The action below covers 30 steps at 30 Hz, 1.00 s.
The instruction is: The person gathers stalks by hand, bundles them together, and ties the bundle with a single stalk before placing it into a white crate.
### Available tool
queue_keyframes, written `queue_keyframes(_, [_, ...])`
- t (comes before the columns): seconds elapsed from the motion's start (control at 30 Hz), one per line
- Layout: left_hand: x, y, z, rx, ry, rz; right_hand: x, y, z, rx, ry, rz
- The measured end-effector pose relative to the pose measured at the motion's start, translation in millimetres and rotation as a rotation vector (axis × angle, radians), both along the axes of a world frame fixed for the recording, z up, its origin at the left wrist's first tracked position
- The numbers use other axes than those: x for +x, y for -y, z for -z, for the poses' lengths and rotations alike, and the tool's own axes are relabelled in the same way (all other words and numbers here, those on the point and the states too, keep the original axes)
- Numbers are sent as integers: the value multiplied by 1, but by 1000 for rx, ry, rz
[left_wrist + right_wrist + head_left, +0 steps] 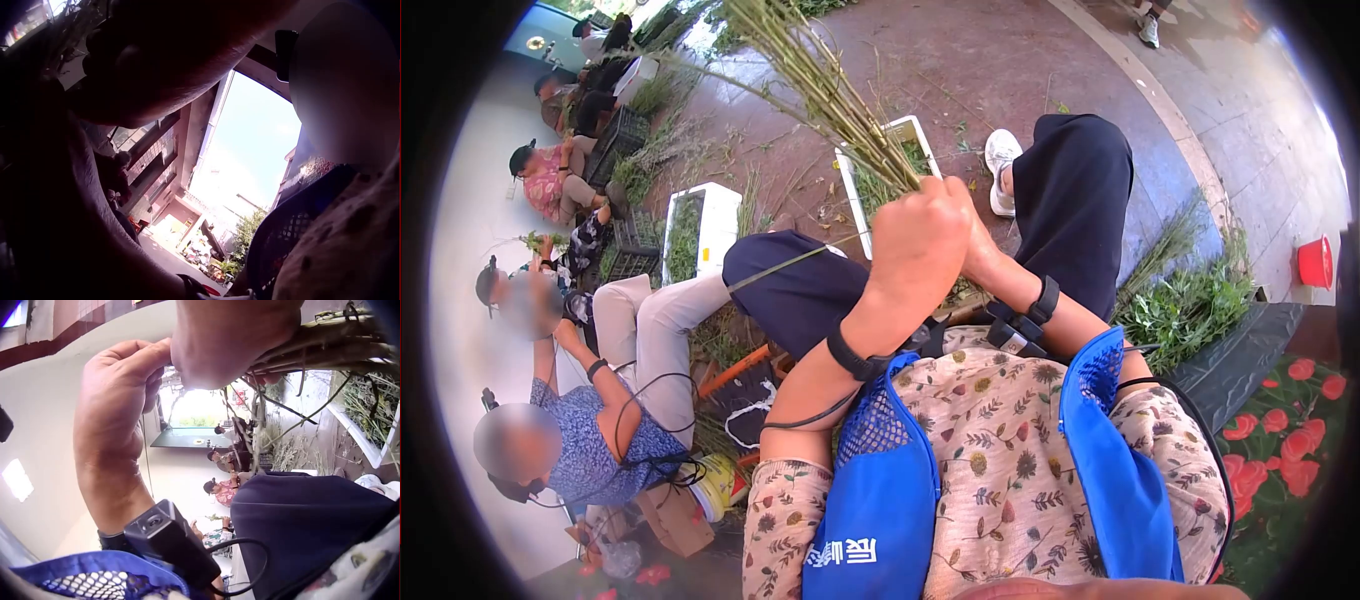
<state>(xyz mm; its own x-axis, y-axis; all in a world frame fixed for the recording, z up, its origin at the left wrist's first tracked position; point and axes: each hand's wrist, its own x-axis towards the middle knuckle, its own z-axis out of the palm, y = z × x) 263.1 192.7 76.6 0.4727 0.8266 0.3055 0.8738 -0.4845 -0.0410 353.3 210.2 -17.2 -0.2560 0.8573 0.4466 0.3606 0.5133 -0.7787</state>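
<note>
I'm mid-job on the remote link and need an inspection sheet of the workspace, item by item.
Surface: reddish-brown floor, strewn with plant cuttings.
Job's things: stem bundle; thin stem; white box holding greenery beyond the hands.
Clutter: leafy pile at the person's right.
Left hand: curled, thin stem trailing from it.
Right hand: grips the bundle, close against the left.
Cables: black cable looping beside the left wrist camera; snags: nothing seen.
Surroundings: seated people at left, red bucket at right.

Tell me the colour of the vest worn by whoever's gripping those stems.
The vest is bright blue; the head view shows it best.
</note>
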Motion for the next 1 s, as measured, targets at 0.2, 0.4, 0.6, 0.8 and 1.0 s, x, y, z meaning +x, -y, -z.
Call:
queue_keyframes(0.2, [10,-3,-16,362,176,495,2,-11,8,-677,-754,47])
queue_keyframes(0.4, [-31,8,3,203,481,360,34,-32,5,-1163,-1050,-335])
queue_keyframes(0.6, [-72,-26,26,-547,1050,-51,35,-28,-15,-1246,-1336,-668])
queue_keyframes(0.8, [-58,-44,30,-929,1672,353,28,-9,-41,-1404,-1602,-961])
queue_keyframes(1.0, [-37,-40,26,-1217,1903,426,28,-1,-59,-1417,-1655,-972])
